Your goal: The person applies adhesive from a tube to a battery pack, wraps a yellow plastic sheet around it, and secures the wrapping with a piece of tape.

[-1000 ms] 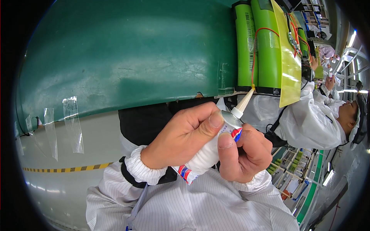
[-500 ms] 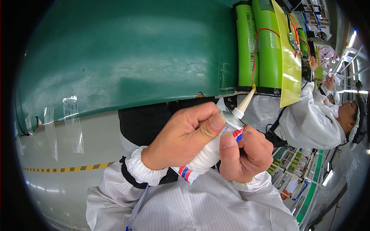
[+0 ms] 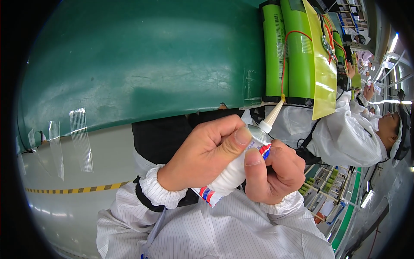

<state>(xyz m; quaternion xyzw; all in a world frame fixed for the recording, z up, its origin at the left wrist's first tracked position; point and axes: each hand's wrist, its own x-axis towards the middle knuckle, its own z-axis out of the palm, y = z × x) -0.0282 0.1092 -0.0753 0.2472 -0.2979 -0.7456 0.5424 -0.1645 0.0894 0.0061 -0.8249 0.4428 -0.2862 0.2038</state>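
Observation:
My left hand (image 3: 202, 153) and my right hand (image 3: 271, 172) both grip a white squeeze tube (image 3: 235, 172) with a red and blue crimped end. Its cream nozzle (image 3: 273, 115) points up at the near end of a green battery pack (image 3: 290, 52) on the green table (image 3: 142, 60). The nozzle tip sits by a red wire (image 3: 284, 64) at the pack's edge. A yellow sheet (image 3: 321, 64) covers the pack's right side. My thumbs press the tube's shoulder.
Strips of clear tape (image 3: 79, 138) hang from the table's edge at left. A grey floor with a yellow-black line (image 3: 69, 189) lies below. At the right another person in a white coat (image 3: 353, 134) works at the same bench.

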